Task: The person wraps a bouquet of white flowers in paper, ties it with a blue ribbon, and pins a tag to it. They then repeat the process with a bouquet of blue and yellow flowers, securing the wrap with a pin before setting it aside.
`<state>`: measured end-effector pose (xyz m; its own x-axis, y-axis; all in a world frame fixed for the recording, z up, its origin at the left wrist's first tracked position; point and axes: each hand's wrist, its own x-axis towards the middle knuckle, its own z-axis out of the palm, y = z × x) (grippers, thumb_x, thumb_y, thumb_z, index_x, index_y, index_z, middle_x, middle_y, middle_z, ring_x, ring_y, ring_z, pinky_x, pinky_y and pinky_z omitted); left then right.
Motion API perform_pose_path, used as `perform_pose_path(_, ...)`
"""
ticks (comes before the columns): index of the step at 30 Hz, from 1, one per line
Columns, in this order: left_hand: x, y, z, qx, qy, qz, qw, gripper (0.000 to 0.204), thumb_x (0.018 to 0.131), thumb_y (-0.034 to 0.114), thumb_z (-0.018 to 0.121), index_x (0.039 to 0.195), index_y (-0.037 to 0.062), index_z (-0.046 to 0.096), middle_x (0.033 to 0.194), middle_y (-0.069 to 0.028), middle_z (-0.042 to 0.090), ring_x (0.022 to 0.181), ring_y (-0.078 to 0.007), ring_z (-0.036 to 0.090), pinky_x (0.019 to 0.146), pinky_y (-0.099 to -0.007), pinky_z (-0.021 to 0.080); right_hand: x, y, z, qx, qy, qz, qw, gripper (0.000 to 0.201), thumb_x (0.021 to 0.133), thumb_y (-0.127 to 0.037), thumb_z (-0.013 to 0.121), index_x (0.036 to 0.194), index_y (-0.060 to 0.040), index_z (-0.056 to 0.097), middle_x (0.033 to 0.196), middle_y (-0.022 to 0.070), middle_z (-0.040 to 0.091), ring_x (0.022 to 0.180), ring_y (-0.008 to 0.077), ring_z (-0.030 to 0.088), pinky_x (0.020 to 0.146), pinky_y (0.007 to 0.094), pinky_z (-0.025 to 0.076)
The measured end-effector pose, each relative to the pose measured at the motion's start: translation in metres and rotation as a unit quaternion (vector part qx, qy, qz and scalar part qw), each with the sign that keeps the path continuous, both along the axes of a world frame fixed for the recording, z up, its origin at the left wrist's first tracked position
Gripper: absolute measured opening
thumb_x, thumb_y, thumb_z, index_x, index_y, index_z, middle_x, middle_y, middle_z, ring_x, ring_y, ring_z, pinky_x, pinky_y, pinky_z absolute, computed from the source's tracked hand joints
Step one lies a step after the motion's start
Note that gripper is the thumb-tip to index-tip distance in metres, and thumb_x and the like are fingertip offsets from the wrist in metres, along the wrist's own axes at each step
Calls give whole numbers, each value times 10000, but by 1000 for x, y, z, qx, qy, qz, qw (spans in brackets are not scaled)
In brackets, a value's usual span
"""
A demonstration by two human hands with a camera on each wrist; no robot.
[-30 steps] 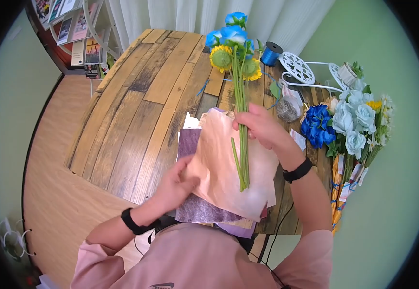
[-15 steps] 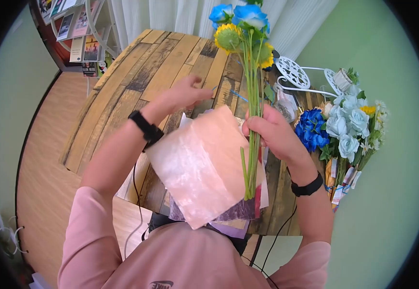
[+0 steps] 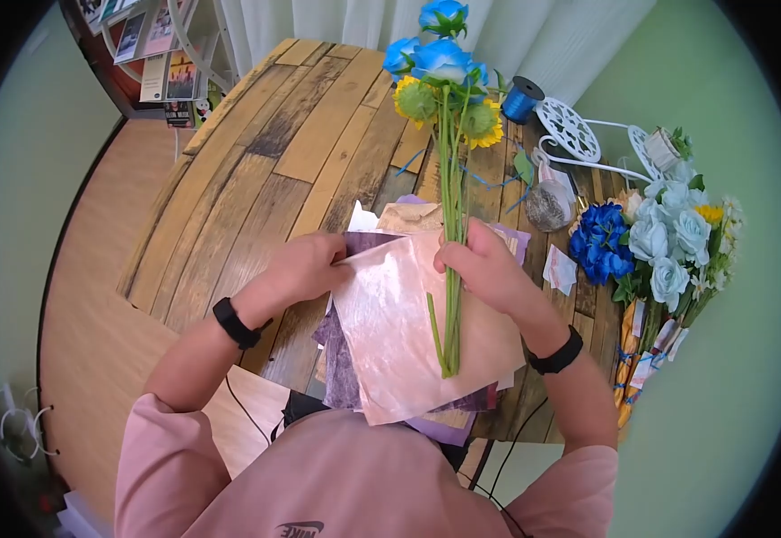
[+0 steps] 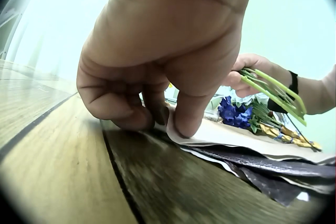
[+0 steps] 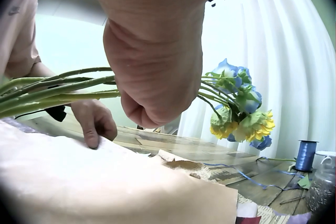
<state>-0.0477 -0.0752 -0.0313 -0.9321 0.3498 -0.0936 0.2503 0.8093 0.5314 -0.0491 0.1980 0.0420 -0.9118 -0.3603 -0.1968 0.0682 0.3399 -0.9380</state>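
Note:
My right hand (image 3: 491, 271) grips a bunch of green stems (image 3: 450, 193), topped by blue roses (image 3: 442, 61) and yellow sunflowers (image 3: 417, 101) that point away from me. Below the stems lies a sheet of peach wrapping paper (image 3: 390, 332) on a stack of other sheets, among them dark purple paper (image 3: 344, 372). At the sheet's left corner, my left hand (image 3: 305, 266) pinches the paper edge between thumb (image 4: 189, 116) and fingers. The cut stem ends hang over the sheet's lower middle.
To the right lie dark blue flowers (image 3: 601, 242), pale blue roses (image 3: 668, 235) and wrapped stems (image 3: 628, 350). Farther back are a blue ribbon spool (image 3: 522, 100), a glass jar (image 3: 549, 208) and a white metal stand (image 3: 570, 130). The plank table (image 3: 256, 206) extends left.
My left hand reached out over the table, then came back to the paper's left corner and pinched it. The peach sheet turned on the stack. My right hand kept holding the stems.

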Motion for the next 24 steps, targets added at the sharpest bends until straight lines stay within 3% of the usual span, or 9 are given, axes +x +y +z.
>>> perform_pose_path(4,-6,3,23,85,-2,56,995,247,843,255,714,881,23,638,845,-115,656,798,-267,643,677,-390,485,2,-5,-4,-1,0,3,1000,128,872,-95,537,962,-13,574,804,19,592,751,96,562,674,268,463)
perform_pose_path(6,-13,2,22,314,-114,68,940,194,884,199,700,951,34,624,880,-56,658,814,-192,632,696,-357,491,-5,-6,-23,-19,-1,0,1000,136,872,-97,536,971,-13,577,808,23,596,750,99,566,680,270,465)
perform_pose_path(7,-14,6,18,315,-113,68,940,194,884,199,700,951,34,624,880,-56,658,814,-192,632,696,-357,491,-11,-6,-36,-37,0,-2,999,145,872,-99,535,980,-12,580,811,27,599,749,103,570,685,272,468)
perform_pose_path(9,-13,21,12,554,-275,154,771,285,909,191,696,1117,22,599,1014,-41,665,907,-160,633,788,-333,512,-27,-8,-63,-30,4,1,1000,170,879,-93,534,1020,-15,587,822,19,605,739,91,562,652,264,459)
perform_pose_path(11,-1,32,10,541,-279,117,785,335,911,175,693,1181,15,576,1068,-55,660,951,-161,632,840,-326,508,-35,-14,-67,-25,5,-2,1000,199,885,-88,532,1061,-17,595,833,11,611,729,79,554,618,256,451)
perform_pose_path(14,8,32,-22,494,-282,55,821,366,943,110,630,1282,3,542,1163,-82,649,1044,-160,621,933,-323,494,-41,-16,-77,89,-20,-38,995,240,879,-153,555,1006,43,608,877,132,672,833,206,657,732,352,505)
perform_pose_path(16,12,34,-19,484,-273,79,827,307,956,67,578,1253,-7,554,1131,-74,654,1011,-155,624,908,-320,502,-45,-17,-85,140,27,-17,990,331,896,-222,567,1061,62,614,948,195,691,910,283,681,771,396,510)
perform_pose_path(22,11,38,-8,473,-215,138,843,245,947,68,543,1170,-18,596,1035,-55,663,911,-121,623,806,-297,513,-38,-24,-46,161,-7,-32,986,392,923,-308,580,1098,40,626,957,214,695,937,333,679,817,416,511)
perform_pose_path(24,15,41,-6,478,-216,156,837,243,945,73,541,1162,-19,601,1022,-48,664,896,-115,622,793,-293,512,-45,-18,-87,127,54,-31,990,374,923,-296,577,1086,36,633,917,197,694,867,311,685,763,402,521)
